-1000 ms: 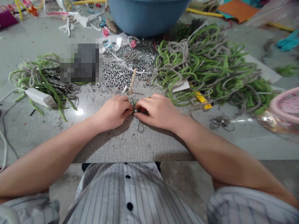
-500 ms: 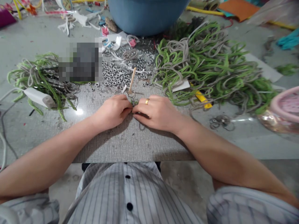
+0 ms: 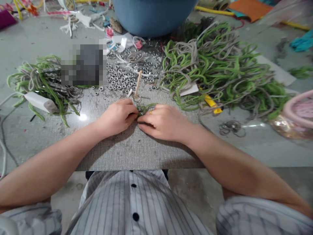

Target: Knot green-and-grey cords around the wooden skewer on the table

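Note:
My left hand (image 3: 119,115) and my right hand (image 3: 162,121) meet over the table, fingertips nearly touching. Both are closed in a pinch on a green and grey cord (image 3: 149,107), part of which shows behind my right fingers. A small metal ring (image 3: 137,100) lies at the cord's far end. Just beyond it a thin wooden stick (image 3: 138,83) points away from me. Past my hands, many metal nuts (image 3: 121,78) are spread on the table. The exact spot between my fingertips is hidden.
A large heap of green and grey cords (image 3: 215,68) lies to the right, a smaller corded bundle (image 3: 46,76) to the left beside a white power strip (image 3: 41,101). A blue basin (image 3: 155,16) stands at the back. A pink basket (image 3: 299,109) sits at the right edge.
My right hand has shifted slightly down and left, its fingers tilting. More of the green and grey cord now shows behind it. My left hand has barely moved.

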Demonstrator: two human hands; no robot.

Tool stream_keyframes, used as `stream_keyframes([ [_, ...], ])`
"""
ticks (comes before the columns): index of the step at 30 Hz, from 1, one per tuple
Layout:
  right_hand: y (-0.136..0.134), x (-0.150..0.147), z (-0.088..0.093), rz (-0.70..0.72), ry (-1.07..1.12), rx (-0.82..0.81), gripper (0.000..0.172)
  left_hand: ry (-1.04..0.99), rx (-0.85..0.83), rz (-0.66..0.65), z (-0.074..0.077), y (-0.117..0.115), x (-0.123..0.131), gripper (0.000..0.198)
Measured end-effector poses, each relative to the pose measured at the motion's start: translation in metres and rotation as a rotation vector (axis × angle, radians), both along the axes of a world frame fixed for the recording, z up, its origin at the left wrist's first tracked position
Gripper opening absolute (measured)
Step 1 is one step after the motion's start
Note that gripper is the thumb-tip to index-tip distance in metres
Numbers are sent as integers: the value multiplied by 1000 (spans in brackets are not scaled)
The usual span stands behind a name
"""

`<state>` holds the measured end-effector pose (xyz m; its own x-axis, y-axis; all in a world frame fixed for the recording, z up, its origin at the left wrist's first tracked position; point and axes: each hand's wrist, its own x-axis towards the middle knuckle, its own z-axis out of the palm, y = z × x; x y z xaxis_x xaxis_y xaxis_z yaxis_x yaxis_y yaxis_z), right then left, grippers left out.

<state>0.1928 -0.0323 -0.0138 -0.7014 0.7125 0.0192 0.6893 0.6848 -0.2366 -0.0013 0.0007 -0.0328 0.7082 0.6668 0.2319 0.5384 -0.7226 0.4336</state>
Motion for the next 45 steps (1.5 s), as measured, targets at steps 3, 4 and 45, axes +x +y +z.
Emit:
stream_keyframes([
  [3,0,1,2,37,35,-87,24,4,0,-8,0,0,0,18],
  [4,0,1,2,48,45,-106,24,3,-2,-10,0,0,0,17],
  [45,-2,8,-10,-246,-333,95,69,605,-72,219,22,-31,15,90],
])
